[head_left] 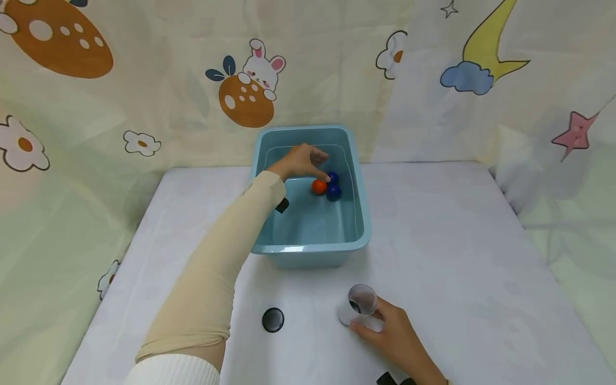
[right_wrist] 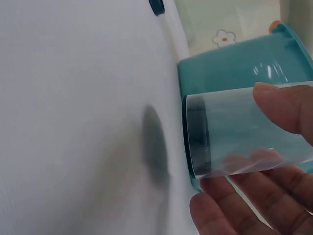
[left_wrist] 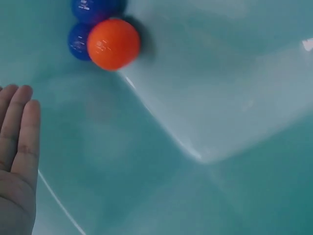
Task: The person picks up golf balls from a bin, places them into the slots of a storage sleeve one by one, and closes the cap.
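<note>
My left hand reaches into a light blue basin, with its fingers above one orange ball and two dark blue balls. In the left wrist view its fingers are extended, and the orange ball lies against the blue ones on the basin floor. My right hand grips a clear cylindrical container with a dark band at one end, thumb on one side and fingers on the other. Seen from the head, the container's round mouth faces up, close over the table.
A black round lid lies on the white table, left of the container. The basin stands at the table's back edge, before a patterned cloth backdrop. My left forearm crosses the basin's left rim.
</note>
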`<state>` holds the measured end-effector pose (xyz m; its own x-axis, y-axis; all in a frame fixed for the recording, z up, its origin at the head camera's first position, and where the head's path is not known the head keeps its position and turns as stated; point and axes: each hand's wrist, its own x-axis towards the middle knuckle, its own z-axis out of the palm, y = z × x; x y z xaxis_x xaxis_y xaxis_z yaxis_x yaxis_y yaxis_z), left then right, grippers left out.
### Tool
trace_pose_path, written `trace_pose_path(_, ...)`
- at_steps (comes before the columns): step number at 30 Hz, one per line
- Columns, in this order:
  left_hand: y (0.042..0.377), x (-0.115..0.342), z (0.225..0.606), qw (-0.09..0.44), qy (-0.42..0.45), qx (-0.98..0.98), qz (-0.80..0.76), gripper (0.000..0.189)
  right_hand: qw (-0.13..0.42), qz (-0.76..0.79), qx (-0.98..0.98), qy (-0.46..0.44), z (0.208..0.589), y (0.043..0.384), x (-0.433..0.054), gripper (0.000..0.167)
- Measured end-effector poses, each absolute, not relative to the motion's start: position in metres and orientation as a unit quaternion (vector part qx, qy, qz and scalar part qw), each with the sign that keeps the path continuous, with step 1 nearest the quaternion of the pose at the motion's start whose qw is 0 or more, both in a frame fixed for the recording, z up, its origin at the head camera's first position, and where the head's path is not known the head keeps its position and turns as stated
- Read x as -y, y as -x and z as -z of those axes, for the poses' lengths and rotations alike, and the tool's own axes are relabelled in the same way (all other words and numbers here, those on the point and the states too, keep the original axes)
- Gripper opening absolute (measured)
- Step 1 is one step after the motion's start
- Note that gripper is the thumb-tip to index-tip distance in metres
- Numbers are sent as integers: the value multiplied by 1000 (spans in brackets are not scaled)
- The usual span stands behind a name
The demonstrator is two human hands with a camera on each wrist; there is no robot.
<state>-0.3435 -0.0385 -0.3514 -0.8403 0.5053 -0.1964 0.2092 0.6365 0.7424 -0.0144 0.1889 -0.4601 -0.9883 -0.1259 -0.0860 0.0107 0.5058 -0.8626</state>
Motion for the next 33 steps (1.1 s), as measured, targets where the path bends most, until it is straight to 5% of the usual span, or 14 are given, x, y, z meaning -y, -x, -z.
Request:
trace_pose_path(19, 371, 46, 373, 266, -81, -875, -397, 56, -45, 471, -881, 9, 433, 15, -234, 54)
trace_pose_path(33, 368, 52, 422, 266, -18, -821, -505, 59, -49, 472, -880, -5, 434, 22, -246, 55)
